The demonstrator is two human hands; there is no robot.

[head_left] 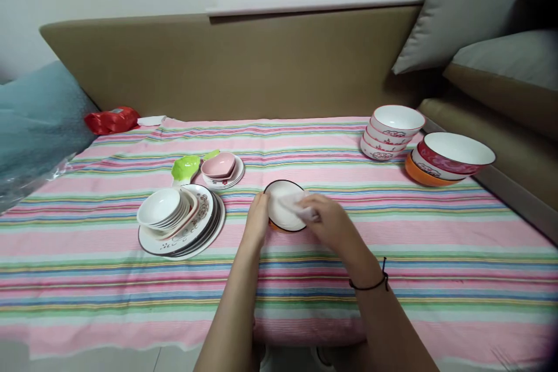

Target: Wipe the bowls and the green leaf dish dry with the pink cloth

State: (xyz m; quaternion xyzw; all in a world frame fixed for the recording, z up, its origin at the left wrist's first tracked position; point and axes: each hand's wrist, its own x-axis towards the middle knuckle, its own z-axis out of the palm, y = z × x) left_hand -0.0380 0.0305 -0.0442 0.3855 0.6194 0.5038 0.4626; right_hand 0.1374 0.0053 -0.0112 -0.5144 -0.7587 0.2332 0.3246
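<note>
In the middle of the striped cloth is a bowl point(281, 203), white inside, dark at the rim, with orange showing low on its outside. My left hand point(258, 212) grips its left edge, fingers closed on the rim. A white cloth point(305, 212), somewhat blurred, is bunched in my right hand point(329, 218) and lies against the bowl's inside on the right. A dark cord bracelet circles my right wrist.
At left stand stacked plates topped by small white bowls point(160, 207), a green dish point(185, 168) and a pink heart-shaped dish point(219, 165). Patterned bowls point(386, 136) and larger bowls point(453, 154) are stacked at right. A red packet point(112, 120) lies back left.
</note>
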